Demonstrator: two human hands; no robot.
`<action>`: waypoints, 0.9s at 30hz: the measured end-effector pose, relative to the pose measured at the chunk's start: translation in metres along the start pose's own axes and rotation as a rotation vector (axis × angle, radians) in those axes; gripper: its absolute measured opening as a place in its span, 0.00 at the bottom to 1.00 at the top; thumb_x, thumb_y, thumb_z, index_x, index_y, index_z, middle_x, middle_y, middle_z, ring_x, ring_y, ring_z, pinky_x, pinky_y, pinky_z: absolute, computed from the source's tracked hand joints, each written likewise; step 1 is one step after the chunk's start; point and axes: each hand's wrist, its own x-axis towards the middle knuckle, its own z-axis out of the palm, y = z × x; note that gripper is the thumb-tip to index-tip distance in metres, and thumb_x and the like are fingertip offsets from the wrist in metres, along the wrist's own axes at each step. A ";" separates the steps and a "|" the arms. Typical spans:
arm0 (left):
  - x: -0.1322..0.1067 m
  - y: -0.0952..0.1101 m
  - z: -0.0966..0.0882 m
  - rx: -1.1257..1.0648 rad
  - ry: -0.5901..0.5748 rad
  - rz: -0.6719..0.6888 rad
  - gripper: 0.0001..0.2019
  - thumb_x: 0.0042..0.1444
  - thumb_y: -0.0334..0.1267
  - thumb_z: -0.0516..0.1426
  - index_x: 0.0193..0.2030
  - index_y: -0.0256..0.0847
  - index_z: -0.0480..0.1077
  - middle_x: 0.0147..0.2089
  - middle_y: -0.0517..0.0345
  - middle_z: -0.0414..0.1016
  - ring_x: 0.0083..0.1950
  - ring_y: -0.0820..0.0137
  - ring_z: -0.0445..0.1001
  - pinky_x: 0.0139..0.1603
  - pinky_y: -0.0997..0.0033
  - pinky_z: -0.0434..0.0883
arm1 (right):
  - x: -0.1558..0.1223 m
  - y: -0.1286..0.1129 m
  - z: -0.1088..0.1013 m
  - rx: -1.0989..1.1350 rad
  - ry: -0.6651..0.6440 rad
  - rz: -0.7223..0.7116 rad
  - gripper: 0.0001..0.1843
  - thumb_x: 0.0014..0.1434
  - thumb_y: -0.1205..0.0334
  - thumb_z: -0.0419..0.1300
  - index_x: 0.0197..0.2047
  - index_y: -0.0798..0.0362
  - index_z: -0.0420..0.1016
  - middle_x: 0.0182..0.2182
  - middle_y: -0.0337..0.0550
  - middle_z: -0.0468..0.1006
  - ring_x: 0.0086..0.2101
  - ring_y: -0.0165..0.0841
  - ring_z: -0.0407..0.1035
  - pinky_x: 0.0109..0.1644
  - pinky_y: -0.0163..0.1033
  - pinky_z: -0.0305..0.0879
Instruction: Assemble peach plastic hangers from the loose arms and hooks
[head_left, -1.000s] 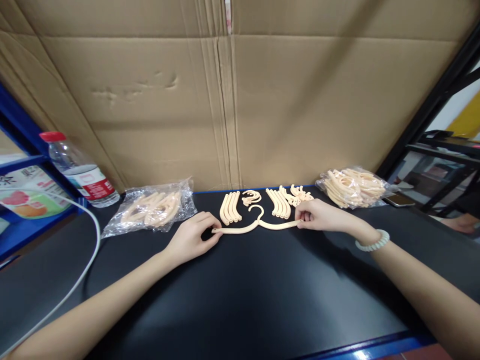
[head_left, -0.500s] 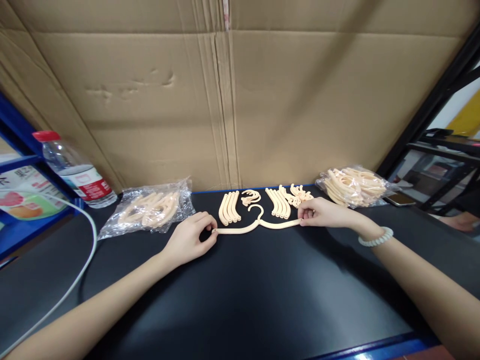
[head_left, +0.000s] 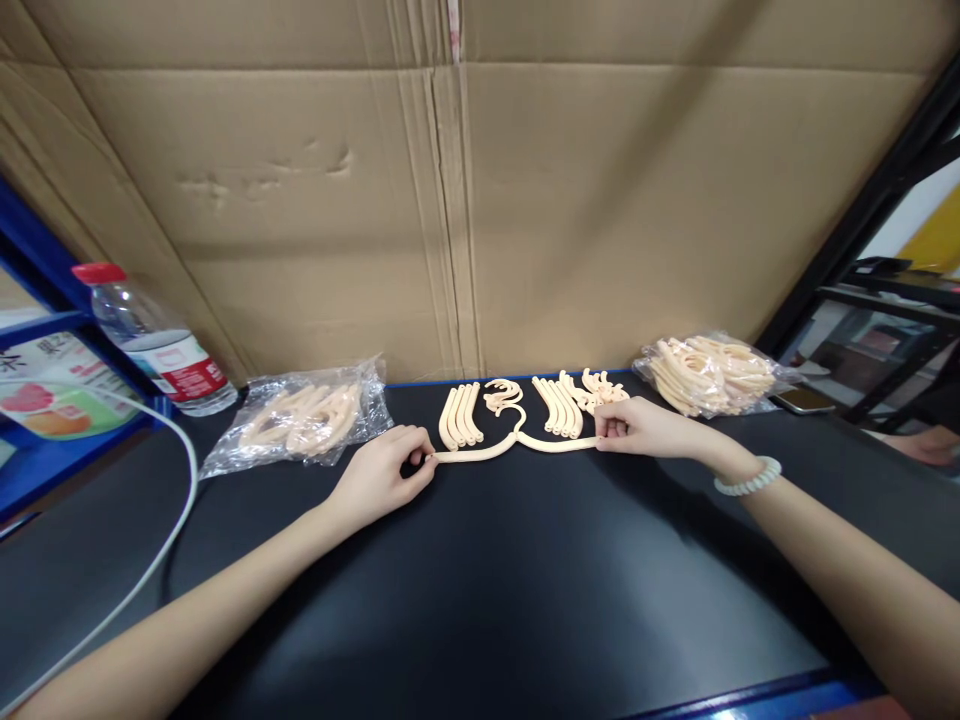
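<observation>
Cream hanger [head_left: 516, 437] toward the back of the black table [head_left: 510, 590] — 2 ends pinched by left hand [head_left: 390, 465] and right hand [head_left: 641, 428], mostly hidden; its hook (hard to make out) overlaps curved pieces [head_left: 495, 401] behind.

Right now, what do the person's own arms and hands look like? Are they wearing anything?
No gloves: the left hand and right hand are bare. The left arm and right arm show no sleeves. The right wrist wears a pale, ridged bracelet; nothing shows on the left wrist.
</observation>
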 end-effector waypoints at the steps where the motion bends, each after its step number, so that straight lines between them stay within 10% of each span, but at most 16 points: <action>1: 0.000 0.000 0.000 0.000 0.000 0.000 0.06 0.58 0.36 0.51 0.31 0.41 0.67 0.28 0.61 0.66 0.32 0.68 0.68 0.33 0.70 0.64 | 0.000 0.000 0.000 -0.002 0.003 0.000 0.11 0.55 0.55 0.59 0.29 0.54 0.68 0.25 0.40 0.71 0.26 0.31 0.64 0.30 0.36 0.62; 27: -0.002 0.002 -0.002 -0.020 -0.026 -0.025 0.11 0.54 0.38 0.52 0.45 0.42 0.62 0.28 0.66 0.61 0.28 0.70 0.67 0.31 0.71 0.65 | -0.002 0.004 -0.006 -0.018 -0.033 0.045 0.12 0.52 0.56 0.64 0.34 0.55 0.70 0.25 0.38 0.70 0.26 0.30 0.65 0.28 0.34 0.60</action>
